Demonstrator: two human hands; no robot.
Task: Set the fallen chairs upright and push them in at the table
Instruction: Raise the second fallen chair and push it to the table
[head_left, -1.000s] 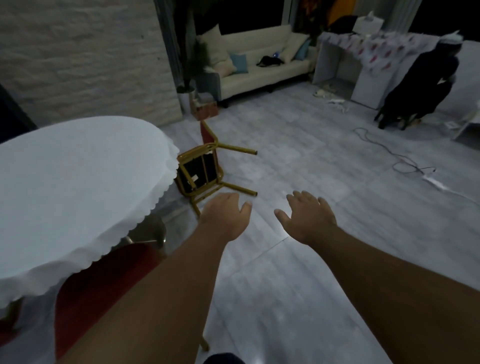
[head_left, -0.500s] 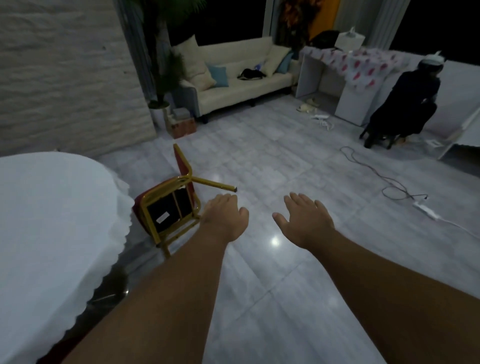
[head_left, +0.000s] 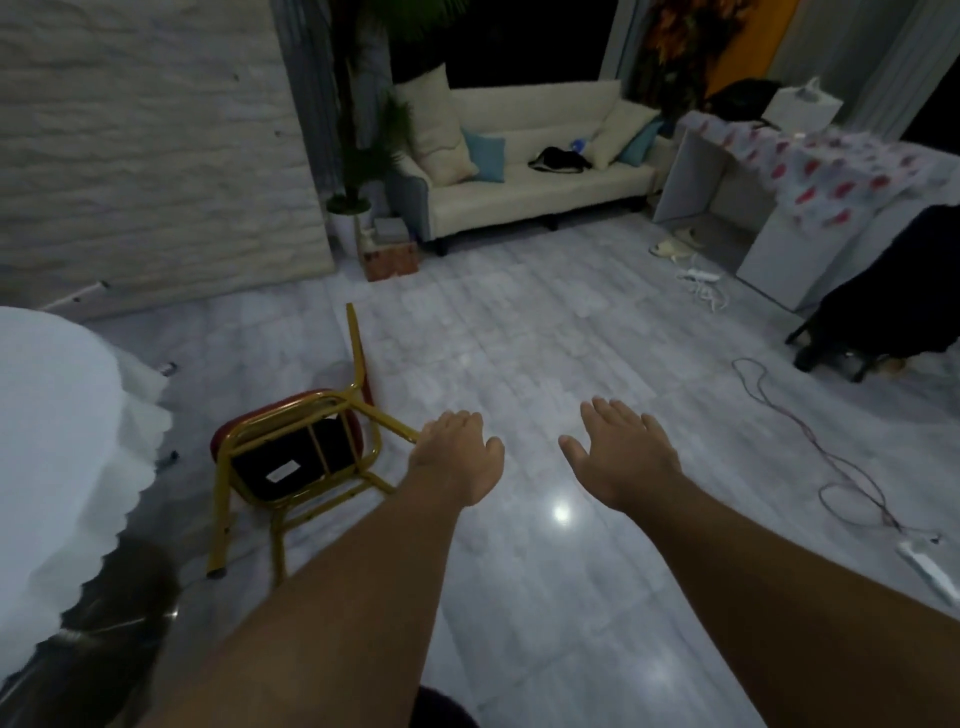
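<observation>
A fallen chair (head_left: 291, 457) with a gold metal frame and a red seat lies on its back on the grey tiled floor, its black underside and legs facing me. It rests just right of the round table with a white scalloped cloth (head_left: 57, 457). My left hand (head_left: 460, 457) hovers palm down, fingers apart, over the tip of one chair leg, and I cannot tell whether it touches. My right hand (head_left: 621, 457) is held out beside it, open and empty, over bare floor.
A cream sofa (head_left: 524, 171) with cushions stands at the back, a potted plant (head_left: 358, 171) to its left. A white desk with a patterned cloth (head_left: 810, 171) is at the right. A person in dark clothes (head_left: 893, 296) crouches there. Cables (head_left: 831, 457) and a power strip trail across the floor at right.
The view has moved forward and rightward: the table has slid to the left edge and the fallen chair is now closer, just left of my left hand. Both hands stay outstretched and open.
</observation>
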